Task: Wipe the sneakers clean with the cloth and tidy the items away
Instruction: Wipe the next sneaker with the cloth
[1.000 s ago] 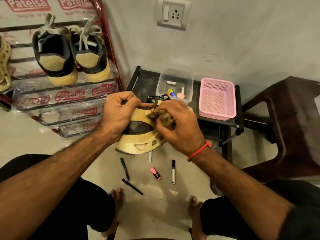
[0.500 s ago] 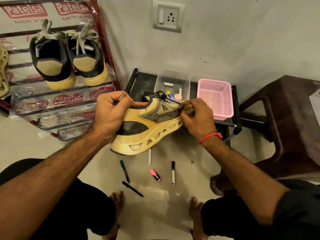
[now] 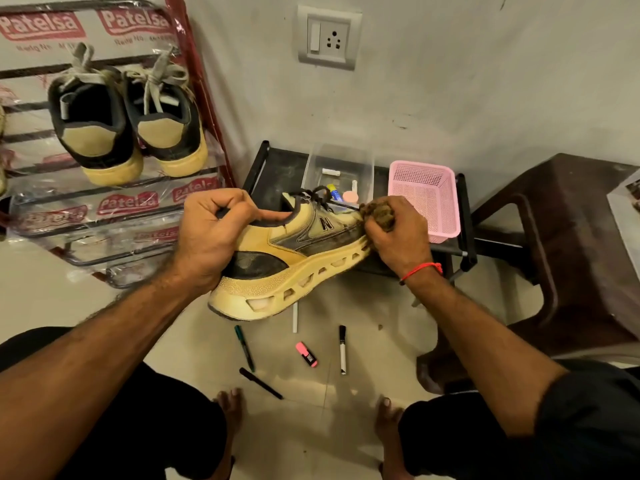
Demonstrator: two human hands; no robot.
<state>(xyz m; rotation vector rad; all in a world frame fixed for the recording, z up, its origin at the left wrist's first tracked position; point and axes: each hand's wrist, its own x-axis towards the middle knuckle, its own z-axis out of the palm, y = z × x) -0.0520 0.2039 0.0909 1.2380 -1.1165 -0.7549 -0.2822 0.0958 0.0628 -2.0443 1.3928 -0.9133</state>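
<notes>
**Sneaker held and wiped at the toe**

Nearest, two bare feet [image 3: 230, 407] are seen on the tiled floor, and just beyond them several pens are scattered: a black pen [image 3: 260, 383], a green marker [image 3: 244, 348], a pink highlighter [image 3: 307, 354], a black-capped white marker [image 3: 342, 349] and a white stick [image 3: 295, 317] partly hidden under the shoe.

Above these, a tan and black sneaker [image 3: 294, 258] is held in the air, heel toward the person and tilted. Its heel collar is gripped by the left hand [image 3: 214, 237], fingers curled round the rim with the thumb laid along the opening. A bunched brown cloth [image 3: 379, 216] is clutched in the right hand [image 3: 398, 237] and pressed against the toe end of the shoe.

Behind the sneaker, a clear plastic box [image 3: 341, 168] holding small items and a pink basket [image 3: 426, 199] are set side by side on a low black stand [image 3: 277, 168]. To the left, a pair of sneakers [image 3: 128, 123] is placed heels outward on a red-framed shoe rack [image 3: 194, 74]. A brown plastic chair [image 3: 561, 244] is seen at right.
</notes>
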